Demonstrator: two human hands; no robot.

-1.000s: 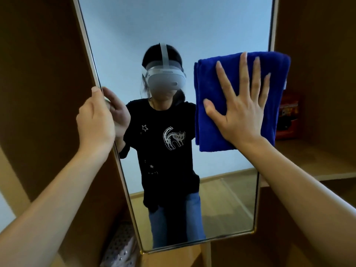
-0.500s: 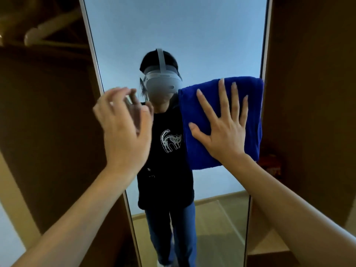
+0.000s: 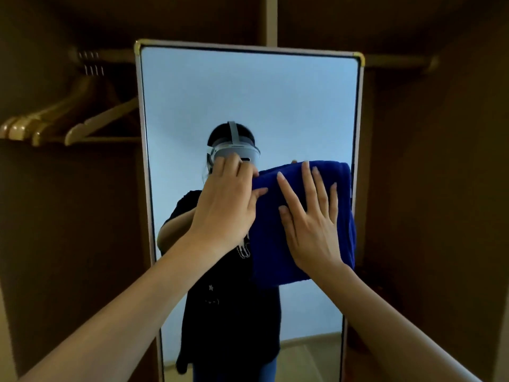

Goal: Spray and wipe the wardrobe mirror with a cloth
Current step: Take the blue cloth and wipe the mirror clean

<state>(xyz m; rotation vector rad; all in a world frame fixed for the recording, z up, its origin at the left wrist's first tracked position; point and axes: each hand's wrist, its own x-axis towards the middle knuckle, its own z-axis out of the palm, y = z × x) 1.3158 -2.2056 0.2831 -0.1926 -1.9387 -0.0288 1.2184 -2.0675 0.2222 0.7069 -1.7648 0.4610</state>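
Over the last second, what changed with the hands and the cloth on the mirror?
The left hand let go of the mirror frame's left edge and crossed to the blue cloth, its fingers now at the cloth's upper left corner. The right hand stayed flat, pressing the cloth to the glass.

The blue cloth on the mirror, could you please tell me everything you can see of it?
The blue cloth is deep blue, soft and plush looking, apparently folded into a thick pad with a rounded top fold. It lies flat against the right half of the mirror, its right edge near the frame. The right hand presses on it with straight, spread fingers. The left hand meets its upper left corner, fingers curled there; whether they pinch the fabric cannot be told.
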